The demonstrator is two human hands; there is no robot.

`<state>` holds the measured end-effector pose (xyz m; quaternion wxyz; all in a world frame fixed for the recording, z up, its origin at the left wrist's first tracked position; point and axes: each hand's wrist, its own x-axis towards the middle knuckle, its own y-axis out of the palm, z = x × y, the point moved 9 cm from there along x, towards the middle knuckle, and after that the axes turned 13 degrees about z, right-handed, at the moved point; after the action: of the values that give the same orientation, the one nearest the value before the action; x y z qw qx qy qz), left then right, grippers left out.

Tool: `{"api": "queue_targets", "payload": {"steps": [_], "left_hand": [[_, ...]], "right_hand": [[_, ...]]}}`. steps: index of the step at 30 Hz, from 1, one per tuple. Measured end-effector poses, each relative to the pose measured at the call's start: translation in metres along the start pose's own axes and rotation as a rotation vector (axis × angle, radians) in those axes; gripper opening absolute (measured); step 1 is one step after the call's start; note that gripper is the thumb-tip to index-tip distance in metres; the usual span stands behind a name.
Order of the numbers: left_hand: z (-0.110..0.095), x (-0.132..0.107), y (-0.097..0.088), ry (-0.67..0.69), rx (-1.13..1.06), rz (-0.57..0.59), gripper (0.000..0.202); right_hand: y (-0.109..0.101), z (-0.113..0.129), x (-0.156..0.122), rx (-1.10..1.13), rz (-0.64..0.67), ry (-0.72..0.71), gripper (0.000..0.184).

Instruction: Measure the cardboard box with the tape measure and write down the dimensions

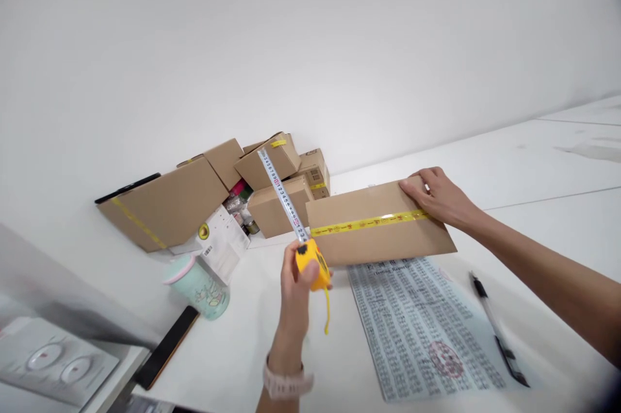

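Note:
My left hand (297, 290) is closed around a yellow tape measure (313, 264). Its metal blade (283, 196) sticks out up and to the left, beside the left end of a cardboard box (369, 241). A yellow wrist strap dangles from the case. On the right, my right hand (436, 196) grips that box at its upper right corner, thumb on the near face and fingers over the top edge. Yellow printed tape runs along the box's face. Below the box lies a printed sheet (417, 335) with a red stamp, its top edge partly covered.
A black-capped pen (497, 325) lies right of the sheet. Several cardboard boxes (167, 202) are stacked by the wall at the back left. A mint cup (198, 287), white papers (223, 241) and a dark flat bar (167, 345) stand or lie at the left.

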<state>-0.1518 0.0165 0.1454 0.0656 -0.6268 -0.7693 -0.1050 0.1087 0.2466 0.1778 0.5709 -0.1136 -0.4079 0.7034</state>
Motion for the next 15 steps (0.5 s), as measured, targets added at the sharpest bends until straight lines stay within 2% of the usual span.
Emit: {"api": "queue_targets", "payload": {"steps": [1,3,5,7,11,15], "left_hand": [[0.004,-0.008,0.012,0.01,-0.008,0.03,0.061],[0.021,-0.025,0.043,-0.021,-0.042,0.164,0.066],[0.046,-0.039,0.073,-0.107,-0.068,0.301,0.073],[0.068,-0.048,0.093,-0.186,-0.101,0.386,0.076],[0.092,-0.051,0.11,-0.238,-0.224,0.459,0.069],[0.1,-0.05,0.109,-0.269,-0.262,0.434,0.069]], "right_hand": [[0.001,0.003,0.001,0.021,-0.009,-0.052,0.049],[0.004,0.009,0.005,0.064,0.018,-0.137,0.04],[0.007,0.017,0.011,0.08,0.05,-0.201,0.031],[0.007,0.028,0.016,0.032,0.043,-0.281,0.028],[0.011,0.045,0.023,-0.132,-0.011,-0.398,0.036],[0.02,0.05,0.026,-0.293,-0.01,-0.434,0.05]]}}
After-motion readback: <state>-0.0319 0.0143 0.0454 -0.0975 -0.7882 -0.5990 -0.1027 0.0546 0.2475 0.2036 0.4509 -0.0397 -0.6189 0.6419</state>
